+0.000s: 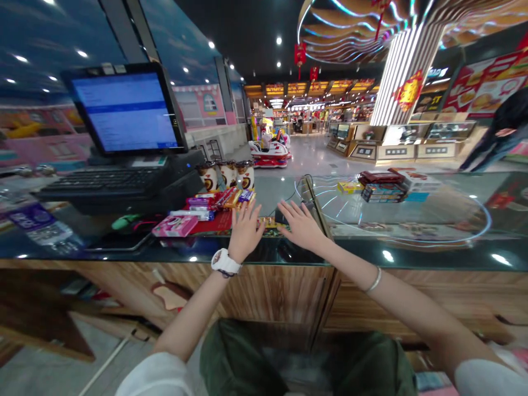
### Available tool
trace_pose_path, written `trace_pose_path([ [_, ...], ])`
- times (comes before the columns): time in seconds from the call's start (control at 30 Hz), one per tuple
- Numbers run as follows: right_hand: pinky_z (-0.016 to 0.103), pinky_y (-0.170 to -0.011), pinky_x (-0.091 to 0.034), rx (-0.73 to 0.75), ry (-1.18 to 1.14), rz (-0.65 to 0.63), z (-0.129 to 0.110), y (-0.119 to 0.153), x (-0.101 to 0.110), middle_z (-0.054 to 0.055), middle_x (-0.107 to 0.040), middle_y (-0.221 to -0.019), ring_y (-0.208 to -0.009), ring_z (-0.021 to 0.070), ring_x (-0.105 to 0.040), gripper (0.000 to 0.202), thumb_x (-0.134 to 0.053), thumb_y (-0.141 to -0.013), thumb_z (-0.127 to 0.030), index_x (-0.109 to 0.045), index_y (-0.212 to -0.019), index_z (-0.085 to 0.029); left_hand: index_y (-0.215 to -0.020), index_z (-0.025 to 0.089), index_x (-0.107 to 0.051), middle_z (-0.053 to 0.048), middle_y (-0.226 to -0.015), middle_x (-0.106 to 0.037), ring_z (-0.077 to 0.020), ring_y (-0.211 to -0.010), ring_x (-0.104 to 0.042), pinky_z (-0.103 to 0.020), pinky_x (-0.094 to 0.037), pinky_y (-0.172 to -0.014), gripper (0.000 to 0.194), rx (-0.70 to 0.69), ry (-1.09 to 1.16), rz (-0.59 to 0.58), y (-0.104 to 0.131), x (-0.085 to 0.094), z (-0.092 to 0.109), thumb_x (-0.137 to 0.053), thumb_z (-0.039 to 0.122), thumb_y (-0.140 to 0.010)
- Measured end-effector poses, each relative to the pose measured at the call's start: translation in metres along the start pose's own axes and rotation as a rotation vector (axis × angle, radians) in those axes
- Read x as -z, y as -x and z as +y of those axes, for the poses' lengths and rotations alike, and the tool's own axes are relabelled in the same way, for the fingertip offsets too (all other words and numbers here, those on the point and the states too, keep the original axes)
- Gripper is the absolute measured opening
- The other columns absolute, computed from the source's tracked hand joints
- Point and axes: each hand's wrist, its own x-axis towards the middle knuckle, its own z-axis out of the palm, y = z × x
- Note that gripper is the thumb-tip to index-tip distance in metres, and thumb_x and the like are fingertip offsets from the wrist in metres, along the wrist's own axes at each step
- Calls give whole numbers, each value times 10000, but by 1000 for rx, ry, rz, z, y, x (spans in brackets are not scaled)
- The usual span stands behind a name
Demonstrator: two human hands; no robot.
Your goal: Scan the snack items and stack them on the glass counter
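Note:
My left hand (245, 234), with a white watch (226, 262) at the wrist, is spread palm down over the counter's near part, holding nothing. Just to its left lie a pink box (175, 226) and a pile of wrapped snack bars (220, 201). My right hand (302, 226) is also spread flat, with nothing in it, beside a dark upright object (312, 201) on the counter. A silver bracelet (375, 279) circles the right forearm. Whether the palms touch the surface I cannot tell.
On the left stand a monitor (126, 113), a keyboard (105, 181) and a bottle (45, 228). Patterned cups (226, 176) are behind the snacks. Stacked boxes (383, 191) lie on the glass counter at right. A person (501, 129) stands beyond at far right.

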Motion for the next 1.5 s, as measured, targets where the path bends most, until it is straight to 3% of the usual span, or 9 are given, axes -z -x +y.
trace_pose_path([
  [0.33,555,-1225,-219,170,-143,-38,-90,-47,-31,92,-299,-1637,-1500,330,-290,712,-536,-935,-422,-325,-1563,-162,-1402,172,-496,-111,-1578,-417,-277,-1483,-341,-535,-211,-1243,467,233,-68,125,48,12,-105,-402,324,-971],
  [0.5,554,-1232,-199,188,-236,-56,-141,-63,-47,92,-298,-1636,-1500,331,-292,689,-530,-942,-418,-343,-1558,-171,-1365,163,-529,-123,-1553,-450,-264,-1462,-376,-520,-212,-1241,450,352,-70,174,63,14,-145,-363,350,-991],
  [0.73,518,-1225,-217,132,-370,-184,-202,-76,-71,115,-273,-1647,-1508,303,-279,670,-512,-961,-401,-327,-1559,-165,-1370,198,-541,-113,-1548,-458,-269,-1445,-404,-544,-267,-1216,441,546,-14,219,72,7,-194,-368,359,-998],
  [0.87,522,-1218,-218,117,-369,-192,-225,-83,-85,156,-290,-1635,-1503,318,-287,666,-518,-962,-374,-327,-1557,-146,-1386,206,-537,-127,-1551,-448,-285,-1436,-415,-539,-334,-1180,437,639,-11,206,74,4,-203,-366,341,-1006],
  [1.07,559,-1193,-246,61,-314,-165,-247,-94,-96,188,-293,-1627,-1488,351,-312,626,-472,-970,-260,-316,-1570,-175,-1429,193,-516,-170,-1543,-449,-290,-1439,-414,-508,-343,-1175,457,694,-93,157,76,0,-198,-369,294,-1009],
  [1.33,590,-1190,-234,73,-302,-234,-249,-101,-106,190,-338,-1607,-1489,339,-316,617,-400,-1000,-261,-248,-1596,-210,-1396,247,-568,-144,-1400,-597,-295,-1412,-442,-541,-320,-1179,435,750,-98,132,78,-2,-194,-399,335,-1005],
  [1.5,574,-1200,-229,65,-331,-246,-247,-102,-110,200,-288,-1626,-1530,326,-208,656,-419,-985,-266,-214,-1600,-163,-1385,264,-577,-115,-1372,-613,-267,-1405,-450,-526,-278,-1208,427,730,-44,133,79,-1,-195,-428,307,-987],
])
